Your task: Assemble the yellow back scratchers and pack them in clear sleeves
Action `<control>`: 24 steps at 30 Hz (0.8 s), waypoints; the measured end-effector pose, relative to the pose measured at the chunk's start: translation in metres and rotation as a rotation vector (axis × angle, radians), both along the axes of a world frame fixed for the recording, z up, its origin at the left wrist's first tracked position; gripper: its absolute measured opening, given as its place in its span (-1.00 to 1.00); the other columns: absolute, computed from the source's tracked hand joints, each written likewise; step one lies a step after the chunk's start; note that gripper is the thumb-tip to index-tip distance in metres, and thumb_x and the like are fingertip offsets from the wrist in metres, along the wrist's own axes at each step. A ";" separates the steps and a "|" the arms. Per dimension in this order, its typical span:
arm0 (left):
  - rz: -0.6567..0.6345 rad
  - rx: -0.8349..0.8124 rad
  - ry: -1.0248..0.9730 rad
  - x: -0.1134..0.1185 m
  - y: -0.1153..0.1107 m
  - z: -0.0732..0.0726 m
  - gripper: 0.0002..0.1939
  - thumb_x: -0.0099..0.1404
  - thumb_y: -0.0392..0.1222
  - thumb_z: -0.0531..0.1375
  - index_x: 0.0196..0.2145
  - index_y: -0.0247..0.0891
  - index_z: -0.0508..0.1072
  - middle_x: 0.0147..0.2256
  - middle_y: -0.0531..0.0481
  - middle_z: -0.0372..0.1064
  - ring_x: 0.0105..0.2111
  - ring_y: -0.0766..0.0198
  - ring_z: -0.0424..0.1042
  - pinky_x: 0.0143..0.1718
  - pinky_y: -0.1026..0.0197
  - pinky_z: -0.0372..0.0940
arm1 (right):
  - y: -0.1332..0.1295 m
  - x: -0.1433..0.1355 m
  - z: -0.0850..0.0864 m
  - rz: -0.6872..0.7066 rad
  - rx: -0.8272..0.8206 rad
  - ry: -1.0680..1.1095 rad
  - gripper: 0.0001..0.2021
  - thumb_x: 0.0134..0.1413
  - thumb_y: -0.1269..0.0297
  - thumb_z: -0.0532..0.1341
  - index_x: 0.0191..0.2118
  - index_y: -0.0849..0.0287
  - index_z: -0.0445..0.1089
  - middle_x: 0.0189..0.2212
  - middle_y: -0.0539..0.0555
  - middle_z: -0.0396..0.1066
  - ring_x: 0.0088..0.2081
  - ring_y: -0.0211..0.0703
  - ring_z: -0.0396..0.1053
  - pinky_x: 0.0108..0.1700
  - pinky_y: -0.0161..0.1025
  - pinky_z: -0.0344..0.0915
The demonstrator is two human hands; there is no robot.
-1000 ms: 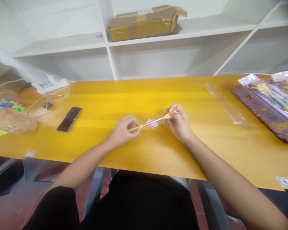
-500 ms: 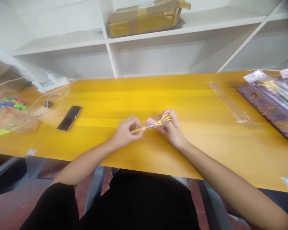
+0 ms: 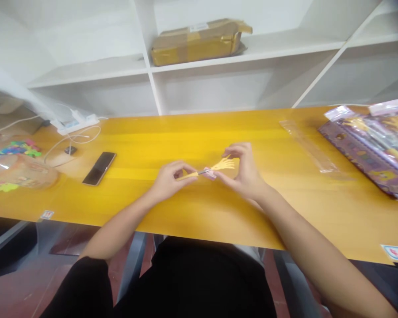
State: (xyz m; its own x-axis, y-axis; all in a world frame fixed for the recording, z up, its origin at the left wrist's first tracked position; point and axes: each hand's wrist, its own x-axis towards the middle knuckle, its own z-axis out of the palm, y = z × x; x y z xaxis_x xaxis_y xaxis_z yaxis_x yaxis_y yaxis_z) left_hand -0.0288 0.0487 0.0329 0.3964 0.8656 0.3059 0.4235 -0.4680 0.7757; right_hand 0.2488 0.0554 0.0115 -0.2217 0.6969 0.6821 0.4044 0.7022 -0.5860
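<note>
My left hand [image 3: 172,179] is closed around the yellow handle of a small back scratcher [image 3: 223,164], held low over the table. A thin metal rod joins this handle to a yellow head shaped like a spread hand, which points right. My right hand [image 3: 247,172] is open beside the head, thumb below it and curled fingers above. Its thumb tip is close to a small pink piece [image 3: 209,173] by the rod; whether they touch, I cannot tell.
A phone [image 3: 99,168] lies to the left, near a cable and power strip [image 3: 78,124]. A tub [image 3: 26,171] with colourful pieces stands far left. At right are a clear plastic sleeve [image 3: 310,148] and a purple pack [image 3: 361,154] with wrapped scratchers. Shelves [image 3: 252,53] stand behind.
My right hand has opened and let go of the scratcher's head, its fingers lifting away. The head has turned, so its spread fingers show flatter. The view has tilted slightly upward.
</note>
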 end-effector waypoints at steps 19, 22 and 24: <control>-0.090 0.908 0.518 -0.014 -0.043 0.046 -0.54 0.50 -0.36 0.19 0.28 -0.06 0.43 -0.16 -0.01 0.65 -0.36 0.24 0.53 -0.43 0.18 0.35 | -0.066 0.008 0.050 -0.203 0.517 -0.508 -0.74 0.35 0.45 0.26 -0.03 -0.12 0.49 -0.33 0.02 0.54 -0.33 -0.08 0.42 -0.22 -0.04 0.28; -0.116 0.966 0.529 -0.050 -0.039 0.048 -0.50 0.47 -0.38 0.22 0.31 -0.10 0.40 -0.06 -0.03 0.66 -0.33 0.23 0.57 -0.40 0.16 0.43 | -0.073 0.049 0.036 -0.265 0.566 -0.503 -0.63 0.30 0.47 0.27 0.06 -0.20 0.49 -0.25 0.06 0.61 -0.24 0.03 0.54 -0.20 0.04 0.38; -0.104 0.998 0.526 -0.086 -0.040 0.049 -0.46 0.44 -0.38 0.25 0.32 -0.09 0.39 -0.02 -0.06 0.66 -0.27 0.20 0.61 -0.28 0.13 0.50 | -0.078 0.094 0.028 -0.363 0.611 -0.486 -0.60 0.27 0.47 0.30 0.06 -0.25 0.52 -0.29 0.07 0.62 -0.23 0.07 0.59 -0.22 0.05 0.41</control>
State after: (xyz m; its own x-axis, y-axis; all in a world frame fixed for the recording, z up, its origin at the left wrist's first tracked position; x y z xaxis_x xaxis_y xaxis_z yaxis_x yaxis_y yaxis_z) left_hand -0.1144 0.0084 0.0824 0.7354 0.2840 0.6153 0.5102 -0.8296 -0.2268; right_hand 0.3432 -0.0231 0.0391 -0.4206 0.3230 0.8478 0.7731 0.6166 0.1486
